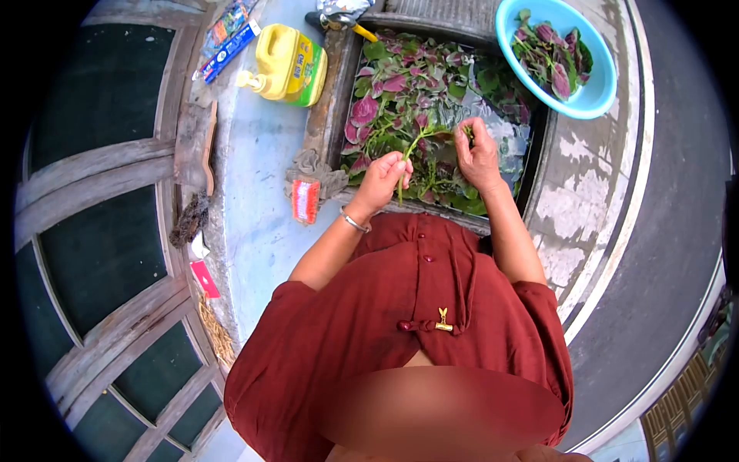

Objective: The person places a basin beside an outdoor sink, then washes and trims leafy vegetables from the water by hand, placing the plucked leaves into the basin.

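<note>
My left hand [382, 181] is closed round a green amaranth stem [416, 143], whose cut end pokes out below the fingers. The stem's upper part reaches across to my right hand [479, 154], which pinches a bit of greenery with bent fingertips. Both hands are over a stone sink [332, 100] filled with water. Purple and green amaranth leaves [364, 110] float in it, densest at the left and along the near side. Beyond my right hand, a light blue basin [608, 96] contains more amaranth stalks with leaves.
On the pale blue ledge left of the sink stand a yellow pump jug [289, 65], a red-and-white scrubbing brush [305, 202] and a grey rag [327, 179]. A black-and-yellow handled tool [362, 31] lies at the sink's far left corner. Wooden-framed windows [100, 162] line the left side.
</note>
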